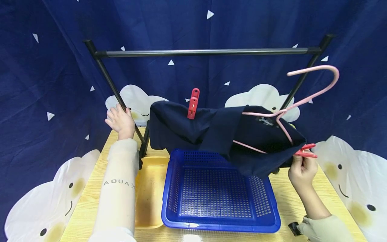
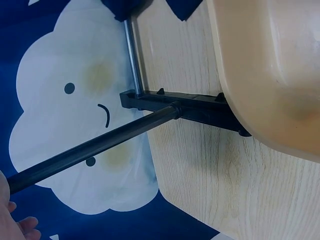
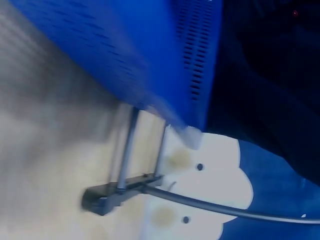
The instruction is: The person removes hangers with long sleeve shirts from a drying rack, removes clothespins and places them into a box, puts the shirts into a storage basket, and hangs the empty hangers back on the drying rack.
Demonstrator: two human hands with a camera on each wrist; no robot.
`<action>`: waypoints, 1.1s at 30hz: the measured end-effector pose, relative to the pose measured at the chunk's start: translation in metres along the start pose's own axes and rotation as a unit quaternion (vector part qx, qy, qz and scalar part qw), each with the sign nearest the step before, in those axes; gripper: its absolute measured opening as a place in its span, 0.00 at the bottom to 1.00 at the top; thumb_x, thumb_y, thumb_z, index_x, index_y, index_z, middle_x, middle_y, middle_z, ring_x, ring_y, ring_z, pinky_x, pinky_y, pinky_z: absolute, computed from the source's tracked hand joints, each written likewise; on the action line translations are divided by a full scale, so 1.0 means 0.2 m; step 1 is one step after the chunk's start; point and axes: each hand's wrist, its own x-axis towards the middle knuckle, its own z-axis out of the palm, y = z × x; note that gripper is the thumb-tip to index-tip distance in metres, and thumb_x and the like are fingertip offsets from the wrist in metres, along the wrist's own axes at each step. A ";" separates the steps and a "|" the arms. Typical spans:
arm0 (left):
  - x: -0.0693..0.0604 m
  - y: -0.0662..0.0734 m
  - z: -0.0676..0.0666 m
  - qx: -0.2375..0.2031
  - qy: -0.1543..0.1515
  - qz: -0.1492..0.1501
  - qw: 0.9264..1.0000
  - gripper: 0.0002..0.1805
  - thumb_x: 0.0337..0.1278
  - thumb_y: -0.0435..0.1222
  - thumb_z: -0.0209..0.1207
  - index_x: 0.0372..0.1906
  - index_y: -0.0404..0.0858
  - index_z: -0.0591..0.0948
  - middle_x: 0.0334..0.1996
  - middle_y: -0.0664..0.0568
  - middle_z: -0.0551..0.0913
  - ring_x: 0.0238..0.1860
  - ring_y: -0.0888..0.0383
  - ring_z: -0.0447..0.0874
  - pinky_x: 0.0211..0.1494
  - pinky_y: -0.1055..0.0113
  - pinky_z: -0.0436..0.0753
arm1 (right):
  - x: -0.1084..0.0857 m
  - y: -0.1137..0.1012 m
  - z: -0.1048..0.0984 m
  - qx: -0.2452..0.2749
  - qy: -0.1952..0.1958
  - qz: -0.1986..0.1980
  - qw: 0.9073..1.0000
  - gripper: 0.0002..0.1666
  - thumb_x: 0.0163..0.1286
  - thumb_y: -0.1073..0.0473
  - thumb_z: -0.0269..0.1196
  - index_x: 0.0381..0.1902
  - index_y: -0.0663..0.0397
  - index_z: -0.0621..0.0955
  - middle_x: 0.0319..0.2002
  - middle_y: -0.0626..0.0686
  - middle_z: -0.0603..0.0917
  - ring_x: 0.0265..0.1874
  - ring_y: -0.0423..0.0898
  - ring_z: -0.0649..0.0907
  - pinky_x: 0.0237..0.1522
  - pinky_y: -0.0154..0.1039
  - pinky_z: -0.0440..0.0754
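Observation:
A dark navy garment [image 1: 193,131] with a label at its neck spreads over a pink hanger [image 1: 321,89], whose hook points up and right, off the rail. One red clothespin [image 1: 192,107] stands clipped on the garment's left part. My right hand [image 1: 303,171] pinches another red clothespin [image 1: 306,151] at the garment's right edge. My left hand [image 1: 122,122] holds the left post [image 1: 105,75] of a black clothes rack, with the thumb on one side and fingers on the other. In the left wrist view only part of the left hand [image 2: 17,220] shows; in the right wrist view, no hand.
Beneath the garment stands a blue perforated basket [image 1: 220,226], with a yellow tray [image 1: 151,215] to its left. The rack's grey rail [image 1: 208,52] spans behind. Its black foot [image 2: 195,110] rests on the wooden table [image 2: 210,175]. A navy curtain with clouds [image 1: 257,20] hangs behind.

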 end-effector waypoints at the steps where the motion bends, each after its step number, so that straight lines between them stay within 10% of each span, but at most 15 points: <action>1: 0.00 0.00 0.00 0.000 -0.001 -0.001 1.000 0.24 0.68 0.49 0.39 0.60 0.36 0.63 0.55 0.36 0.65 0.60 0.41 0.55 0.57 0.45 0.55 | -0.02 0.00 -0.02 0.004 -0.013 0.006 1.000 0.27 0.65 0.54 0.57 0.27 0.82 0.72 0.35 0.34 0.79 0.36 0.30 0.76 0.44 0.25 0.69; 7: 0.00 -0.01 0.00 0.003 -0.004 -0.002 1.000 0.24 0.68 0.49 0.38 0.59 0.37 0.63 0.55 0.36 0.65 0.60 0.41 0.55 0.57 0.46 0.55 | -0.15 0.02 -0.17 -0.017 -0.085 0.057 0.995 0.19 0.66 0.67 0.54 0.26 0.84 0.68 0.32 0.28 0.77 0.33 0.24 0.74 0.40 0.21 0.66; 13: 0.00 -0.01 0.00 0.000 -0.002 0.000 1.000 0.24 0.68 0.49 0.38 0.59 0.37 0.63 0.55 0.36 0.65 0.60 0.41 0.55 0.57 0.45 0.54 | -0.25 0.03 -0.29 -0.042 -0.122 0.095 0.987 0.08 0.65 0.70 0.53 0.27 0.61 0.78 0.34 0.25 0.78 0.35 0.23 0.75 0.41 0.19 0.67; 20: 0.01 -0.01 0.01 0.001 -0.001 0.001 1.000 0.24 0.68 0.49 0.38 0.59 0.37 0.62 0.55 0.36 0.65 0.60 0.41 0.55 0.57 0.45 0.54 | -0.32 0.08 -0.37 -0.021 -0.144 0.099 0.984 0.21 0.63 0.75 0.53 0.37 0.41 0.81 0.37 0.27 0.79 0.37 0.24 0.76 0.42 0.18 0.68; 25: 0.01 0.00 0.00 0.003 -0.003 0.001 1.000 0.24 0.68 0.49 0.38 0.60 0.37 0.62 0.56 0.36 0.65 0.61 0.42 0.55 0.57 0.45 0.54 | -0.34 0.10 -0.39 -0.017 -0.180 0.093 0.979 0.22 0.62 0.76 0.54 0.38 0.42 0.82 0.38 0.27 0.79 0.37 0.22 0.76 0.41 0.17 0.67; 33: 0.00 0.00 0.00 0.009 -0.010 -0.001 1.000 0.25 0.69 0.49 0.37 0.61 0.37 0.61 0.56 0.36 0.64 0.62 0.42 0.54 0.58 0.45 0.54 | -0.31 0.09 -0.35 -0.039 -0.250 0.055 0.966 0.05 0.62 0.73 0.56 0.26 0.70 0.77 0.35 0.25 0.76 0.32 0.20 0.73 0.36 0.17 0.66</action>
